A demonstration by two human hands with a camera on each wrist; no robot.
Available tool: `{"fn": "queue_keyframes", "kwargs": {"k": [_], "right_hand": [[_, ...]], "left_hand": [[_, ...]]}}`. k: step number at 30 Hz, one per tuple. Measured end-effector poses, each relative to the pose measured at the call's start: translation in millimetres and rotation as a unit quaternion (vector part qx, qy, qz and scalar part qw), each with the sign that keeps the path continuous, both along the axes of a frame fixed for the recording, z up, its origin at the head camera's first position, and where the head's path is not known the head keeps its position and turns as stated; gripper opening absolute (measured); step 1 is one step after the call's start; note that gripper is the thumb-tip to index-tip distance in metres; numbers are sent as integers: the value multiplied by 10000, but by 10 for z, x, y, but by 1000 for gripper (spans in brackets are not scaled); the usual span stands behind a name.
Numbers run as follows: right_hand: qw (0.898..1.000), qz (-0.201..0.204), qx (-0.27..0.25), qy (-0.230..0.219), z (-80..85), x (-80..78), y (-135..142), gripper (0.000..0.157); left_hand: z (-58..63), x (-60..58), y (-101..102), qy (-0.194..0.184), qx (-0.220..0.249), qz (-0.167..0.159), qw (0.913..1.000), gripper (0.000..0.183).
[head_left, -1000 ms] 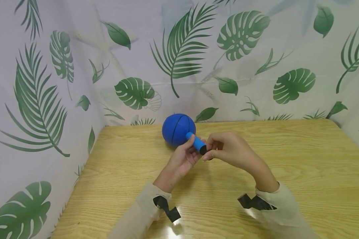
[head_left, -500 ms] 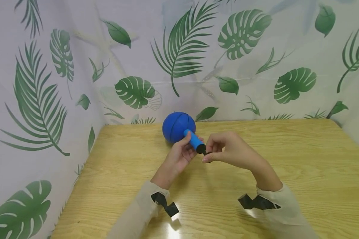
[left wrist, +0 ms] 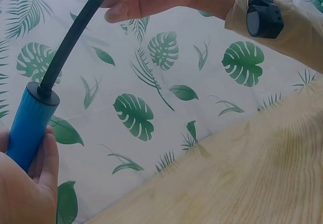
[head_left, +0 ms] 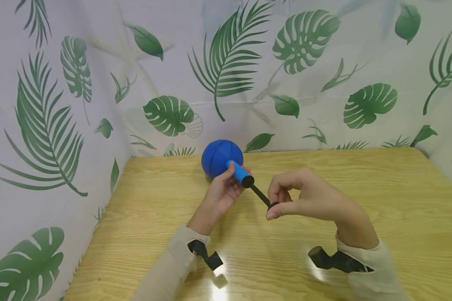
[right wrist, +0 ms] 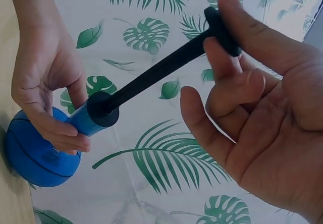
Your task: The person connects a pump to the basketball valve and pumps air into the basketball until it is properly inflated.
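Observation:
A small blue hand pump point(head_left: 240, 173) with a black end cap points at a blue ball point(head_left: 219, 156) with black seam lines, its far end right at the ball's surface. My left hand point(head_left: 223, 196) grips the pump's barrel, thumb along the top. From the cap a long black plunger rod point(right wrist: 159, 72) sticks out. At its end, my right hand point(head_left: 309, 198) pinches the black disc handle point(right wrist: 222, 31) between thumb and index finger, other fingers loosely bent. In the left wrist view the blue barrel point(left wrist: 31, 125) sits in the left hand; the ball is out of that view.
Both hands are over a wooden table point(head_left: 135, 234), with the ball near its back edge. Behind and at the left stands a white cloth backdrop point(head_left: 248, 75) printed with green leaves. Black wrist cameras are strapped on both sleeves point(head_left: 376, 271).
My right hand has moved right and toward me, drawing the black plunger rod far out of the pump. My left hand and the pump have shifted slightly left; the ball has turned a little.

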State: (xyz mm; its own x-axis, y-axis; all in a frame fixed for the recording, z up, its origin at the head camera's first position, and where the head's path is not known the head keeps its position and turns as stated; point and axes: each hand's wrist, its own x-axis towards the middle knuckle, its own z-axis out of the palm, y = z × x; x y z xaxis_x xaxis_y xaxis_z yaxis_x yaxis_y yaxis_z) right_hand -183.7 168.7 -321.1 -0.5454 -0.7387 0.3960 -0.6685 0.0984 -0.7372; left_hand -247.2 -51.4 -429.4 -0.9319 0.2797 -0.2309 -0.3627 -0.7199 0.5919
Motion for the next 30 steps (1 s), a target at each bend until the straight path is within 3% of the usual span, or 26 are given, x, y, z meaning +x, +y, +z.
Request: {"fn": "queue_keyframes", "kwargs": {"k": [4,16,23,30], "right_hand": [[9998,-156,39,82,-9,-2,-13,24],[9883,-1392,599,153,-99,-133,-19,20],[9820,-1747,718,-40,-245,-245,-105,18],[9765,-1950,844,-352,-285,-284,-164,18]], "left_hand": [[1,17,24,5,77,-64,9999,28],[5,75,99,-183,301,-353,9988,28],[-2,97,124,-176,237,-401,9988,33],[0,102,141,-212,51,-443,9988,37]]}}
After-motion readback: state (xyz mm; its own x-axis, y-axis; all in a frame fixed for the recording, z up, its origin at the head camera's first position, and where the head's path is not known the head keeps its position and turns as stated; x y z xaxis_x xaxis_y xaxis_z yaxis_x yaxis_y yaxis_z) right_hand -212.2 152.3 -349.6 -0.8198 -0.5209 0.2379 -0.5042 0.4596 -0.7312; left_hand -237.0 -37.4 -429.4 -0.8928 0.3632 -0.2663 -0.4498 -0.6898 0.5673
